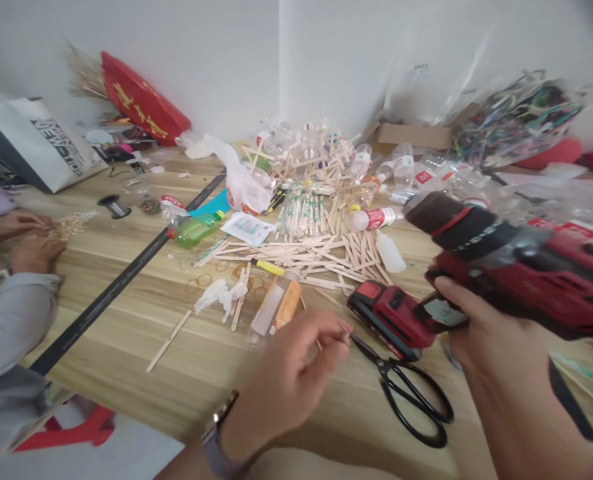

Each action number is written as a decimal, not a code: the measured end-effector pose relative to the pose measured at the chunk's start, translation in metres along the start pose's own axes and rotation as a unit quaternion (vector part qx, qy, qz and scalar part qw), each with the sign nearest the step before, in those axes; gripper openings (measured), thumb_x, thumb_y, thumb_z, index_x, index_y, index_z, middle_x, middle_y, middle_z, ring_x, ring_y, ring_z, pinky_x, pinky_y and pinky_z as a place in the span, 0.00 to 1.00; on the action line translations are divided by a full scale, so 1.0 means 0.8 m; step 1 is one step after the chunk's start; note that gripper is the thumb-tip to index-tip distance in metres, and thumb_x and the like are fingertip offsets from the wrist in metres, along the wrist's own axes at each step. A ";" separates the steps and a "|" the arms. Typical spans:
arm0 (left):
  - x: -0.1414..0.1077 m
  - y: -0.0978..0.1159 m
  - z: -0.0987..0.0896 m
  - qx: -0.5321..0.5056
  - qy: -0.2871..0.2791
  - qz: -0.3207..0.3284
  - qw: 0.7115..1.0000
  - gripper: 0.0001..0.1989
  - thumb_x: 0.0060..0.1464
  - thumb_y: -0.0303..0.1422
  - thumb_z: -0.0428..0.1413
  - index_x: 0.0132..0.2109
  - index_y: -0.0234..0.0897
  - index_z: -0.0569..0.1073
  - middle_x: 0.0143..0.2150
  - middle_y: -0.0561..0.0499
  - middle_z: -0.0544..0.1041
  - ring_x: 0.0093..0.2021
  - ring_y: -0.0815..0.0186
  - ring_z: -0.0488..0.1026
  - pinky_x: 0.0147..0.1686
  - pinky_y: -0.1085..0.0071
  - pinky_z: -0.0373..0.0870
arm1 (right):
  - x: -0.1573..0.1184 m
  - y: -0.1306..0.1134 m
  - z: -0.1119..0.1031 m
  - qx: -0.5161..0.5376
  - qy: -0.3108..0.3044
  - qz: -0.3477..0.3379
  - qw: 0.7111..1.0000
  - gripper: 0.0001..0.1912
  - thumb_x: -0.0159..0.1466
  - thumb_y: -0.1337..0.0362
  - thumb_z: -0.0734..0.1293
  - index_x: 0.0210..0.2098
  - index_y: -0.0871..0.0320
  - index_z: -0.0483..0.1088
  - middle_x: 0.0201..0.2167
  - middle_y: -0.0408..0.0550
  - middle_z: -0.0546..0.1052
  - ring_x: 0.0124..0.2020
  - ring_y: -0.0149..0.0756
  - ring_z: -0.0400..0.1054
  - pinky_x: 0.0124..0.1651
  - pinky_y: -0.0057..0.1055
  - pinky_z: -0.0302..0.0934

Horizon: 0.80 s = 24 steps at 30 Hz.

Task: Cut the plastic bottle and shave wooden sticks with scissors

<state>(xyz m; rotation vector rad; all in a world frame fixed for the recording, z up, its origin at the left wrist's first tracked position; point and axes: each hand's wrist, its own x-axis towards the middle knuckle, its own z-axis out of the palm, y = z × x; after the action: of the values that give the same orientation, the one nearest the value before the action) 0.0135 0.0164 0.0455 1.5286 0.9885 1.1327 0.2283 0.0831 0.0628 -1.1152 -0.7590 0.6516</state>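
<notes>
My right hand [496, 347] is wrapped round the handle of a red and black power drill [516, 267], which lies on its side in the air with its chuck pointing left. My left hand [301, 367], with a watch on the wrist, pinches something small and pale that I cannot make out. Just right of these fingertips, black-handled scissors [411, 400] lie on the wooden table [176, 413]. An orange box [287, 305] and a clear case [266, 312] sit beyond my left hand.
Wooden sticks [321, 257] are heaped mid-table, with plastic bottles [404, 167] behind. A green bottle [196, 229] lies left of them, near a dark strip [126, 283]. At the far left, another person's hands [34, 247] hold small pale pieces.
</notes>
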 end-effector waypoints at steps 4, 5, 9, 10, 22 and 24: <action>-0.002 0.016 0.020 0.143 -0.132 0.154 0.969 0.07 0.64 0.30 0.50 0.42 0.35 0.73 0.63 0.40 0.69 0.61 0.62 0.67 0.61 0.65 0.61 | -0.019 -0.036 0.015 0.049 0.004 0.023 0.999 0.17 0.36 0.69 0.76 0.25 0.58 0.71 0.31 0.42 0.75 0.32 0.35 0.71 0.43 0.39 0.69; -0.003 0.018 0.024 0.161 -0.146 0.173 0.961 0.08 0.65 0.31 0.49 0.42 0.35 0.73 0.64 0.39 0.67 0.63 0.61 0.65 0.62 0.64 0.61 | -0.025 -0.041 0.017 0.057 -0.004 0.032 0.998 0.18 0.36 0.69 0.76 0.27 0.57 0.73 0.32 0.42 0.75 0.32 0.35 0.71 0.43 0.38 0.70; -0.009 0.022 0.032 0.234 -0.159 0.223 0.933 0.12 0.65 0.31 0.47 0.44 0.33 0.74 0.65 0.36 0.64 0.68 0.58 0.57 0.63 0.59 0.60 | -0.046 -0.042 0.019 0.062 -0.017 0.060 0.996 0.18 0.36 0.69 0.76 0.29 0.55 0.75 0.35 0.42 0.76 0.36 0.37 0.72 0.44 0.38 0.71; -0.011 0.021 0.033 0.246 -0.156 0.229 0.929 0.12 0.65 0.31 0.47 0.44 0.33 0.74 0.66 0.36 0.64 0.68 0.58 0.56 0.64 0.58 0.60 | -0.050 -0.039 0.019 0.059 -0.010 0.070 0.996 0.18 0.36 0.69 0.76 0.28 0.55 0.74 0.35 0.42 0.76 0.37 0.38 0.72 0.44 0.38 0.71; -0.034 0.016 0.039 0.282 -0.145 0.187 0.930 0.11 0.65 0.32 0.47 0.44 0.36 0.73 0.67 0.38 0.60 0.65 0.56 0.59 0.64 0.55 0.55 | -0.079 0.002 -0.015 -0.043 -0.122 0.118 0.985 0.12 0.43 0.61 0.78 0.25 0.55 0.74 0.30 0.44 0.79 0.38 0.44 0.75 0.45 0.39 0.71; -0.032 0.019 0.038 0.261 -0.153 0.177 0.936 0.10 0.64 0.32 0.48 0.43 0.36 0.73 0.64 0.38 0.65 0.63 0.57 0.61 0.63 0.56 0.56 | -0.082 0.001 -0.016 -0.033 -0.141 0.138 0.980 0.13 0.43 0.60 0.78 0.27 0.55 0.75 0.30 0.45 0.79 0.39 0.44 0.75 0.46 0.40 0.71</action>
<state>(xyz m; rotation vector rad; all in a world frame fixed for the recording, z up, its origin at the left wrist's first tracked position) 0.0378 -0.0178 0.0517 2.3085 0.8542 0.8574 0.1999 0.0253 0.0455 -1.2163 -0.8791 1.0421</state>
